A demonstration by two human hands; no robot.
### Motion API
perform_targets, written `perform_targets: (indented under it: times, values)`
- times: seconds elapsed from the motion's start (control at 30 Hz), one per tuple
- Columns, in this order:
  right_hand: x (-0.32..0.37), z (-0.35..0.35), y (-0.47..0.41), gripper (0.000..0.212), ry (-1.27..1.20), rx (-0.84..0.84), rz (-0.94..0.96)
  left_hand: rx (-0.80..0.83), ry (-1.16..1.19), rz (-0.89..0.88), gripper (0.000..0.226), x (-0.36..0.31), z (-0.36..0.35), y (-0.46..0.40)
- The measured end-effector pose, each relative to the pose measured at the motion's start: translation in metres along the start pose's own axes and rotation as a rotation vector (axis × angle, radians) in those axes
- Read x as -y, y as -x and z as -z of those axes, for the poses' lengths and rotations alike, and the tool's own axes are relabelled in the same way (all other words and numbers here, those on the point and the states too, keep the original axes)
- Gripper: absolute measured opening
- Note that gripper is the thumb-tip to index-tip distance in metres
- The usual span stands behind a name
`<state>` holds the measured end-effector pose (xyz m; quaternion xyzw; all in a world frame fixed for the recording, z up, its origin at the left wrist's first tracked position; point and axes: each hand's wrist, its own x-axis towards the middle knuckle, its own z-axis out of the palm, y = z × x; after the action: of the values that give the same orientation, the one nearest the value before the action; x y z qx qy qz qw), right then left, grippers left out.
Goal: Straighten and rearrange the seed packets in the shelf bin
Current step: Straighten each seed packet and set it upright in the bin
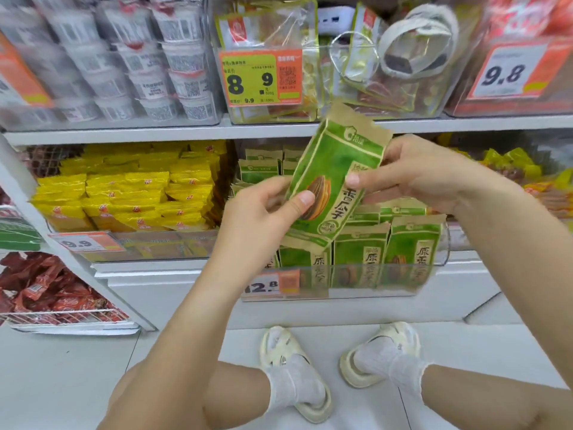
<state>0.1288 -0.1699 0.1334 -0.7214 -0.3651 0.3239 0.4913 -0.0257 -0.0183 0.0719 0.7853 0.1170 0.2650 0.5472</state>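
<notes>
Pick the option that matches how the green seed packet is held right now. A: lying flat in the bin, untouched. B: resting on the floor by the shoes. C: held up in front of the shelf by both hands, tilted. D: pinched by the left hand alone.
C: the green seed packet is tilted in the air above the shelf bin, with the left hand and right hand each pinching a side.

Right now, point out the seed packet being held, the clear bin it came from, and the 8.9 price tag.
seed packet (333,178): head view, green front above the seed picture.
clear bin (387,282): head view, transparent front wall.
8.9 price tag (251,79): head view, between the large digits.
</notes>
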Motion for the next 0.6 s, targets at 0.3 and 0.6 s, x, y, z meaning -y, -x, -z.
perform_targets:
  times: [0.3,0.6]
  values:
    - [0.000,0.006,-0.039,0.017,0.240,-0.393,0.295,0.195,-0.899,0.104,0.068,0.033,0.019,-0.056]
    - [-0.035,-0.009,-0.084,0.051,0.654,-0.393,0.111,0.273,-0.953,0.230,0.067,0.052,0.019,-0.055]
